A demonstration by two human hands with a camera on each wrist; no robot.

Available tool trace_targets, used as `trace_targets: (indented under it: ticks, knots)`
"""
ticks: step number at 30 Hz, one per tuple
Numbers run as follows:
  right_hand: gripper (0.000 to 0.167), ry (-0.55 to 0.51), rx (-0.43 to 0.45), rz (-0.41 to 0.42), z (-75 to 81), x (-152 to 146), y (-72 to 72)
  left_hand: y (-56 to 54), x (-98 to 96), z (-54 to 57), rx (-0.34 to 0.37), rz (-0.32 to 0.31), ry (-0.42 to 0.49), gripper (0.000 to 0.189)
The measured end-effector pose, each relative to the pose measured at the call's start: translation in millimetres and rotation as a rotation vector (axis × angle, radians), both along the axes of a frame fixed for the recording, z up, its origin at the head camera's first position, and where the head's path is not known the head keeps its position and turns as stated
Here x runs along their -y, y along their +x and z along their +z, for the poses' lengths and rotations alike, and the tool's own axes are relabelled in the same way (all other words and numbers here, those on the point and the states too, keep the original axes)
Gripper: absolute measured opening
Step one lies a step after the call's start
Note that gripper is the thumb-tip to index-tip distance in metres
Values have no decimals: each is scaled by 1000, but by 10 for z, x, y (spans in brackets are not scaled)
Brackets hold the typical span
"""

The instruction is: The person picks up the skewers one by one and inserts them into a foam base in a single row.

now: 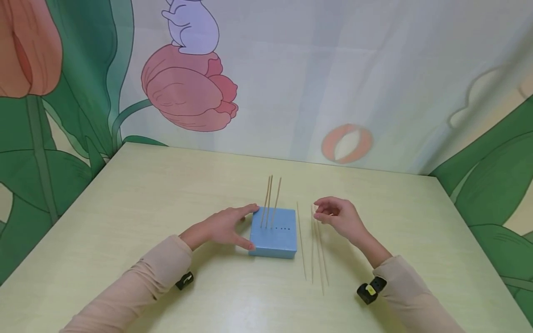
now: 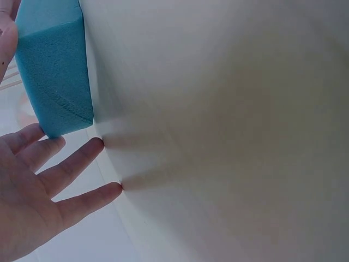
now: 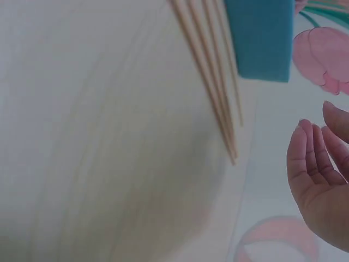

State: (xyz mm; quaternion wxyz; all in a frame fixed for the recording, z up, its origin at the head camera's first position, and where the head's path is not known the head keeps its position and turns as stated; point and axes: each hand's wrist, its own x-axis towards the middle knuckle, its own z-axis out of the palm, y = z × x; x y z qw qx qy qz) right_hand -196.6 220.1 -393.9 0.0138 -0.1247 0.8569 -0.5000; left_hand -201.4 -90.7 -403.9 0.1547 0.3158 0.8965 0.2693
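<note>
Item one: we list a blue block [image 1: 274,239], lying flat at the middle of the worktop [image 1: 200,180]. Three thin standing sticks [image 1: 269,201] rise from its top, leaning slightly; four dark holes [image 1: 281,228] continue their row to the right.

Item two: a left hand [image 1: 226,226] at the block's left side. We record its fingers spread apart, the block held between the thumb at the near corner and the index finger at the far one.

Item three: four loose sticks [image 1: 319,254] on the worktop right of the block, one just beside it, three close together.

Item four: a right hand [image 1: 341,219] above the far ends of those three. We note its fingers loosely curved, thumb apart, holding nothing.

Surroundings: two beige sleeves [image 1: 141,282], each with a black wrist device [image 1: 371,290]. Behind the worktop we enter a printed curtain [image 1: 283,92] bearing a pink tulip [image 1: 187,99], a white cartoon animal [image 1: 193,27] and an orange ring motif [image 1: 326,143].
</note>
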Motion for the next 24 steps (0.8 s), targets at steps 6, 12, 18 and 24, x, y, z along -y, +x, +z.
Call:
trace_targets:
  ticks: [6, 12, 18, 24]
  knots:
    - [34, 36, 48, 12, -132, -125, -93, 13, 8, 11, 2, -4, -4, 98]
    - [39, 50, 133, 47, -255, -232, -213, 16, 5, 29, -1, -10, -7, 98]
    - [55, 163, 165, 121, -350, -286, -342, 3, 4, 10, -1, -10, -8, 98]
    - [67, 283, 135, 165, -315, -260, -381, 4, 8, 27, 2, -9, -8, 98]
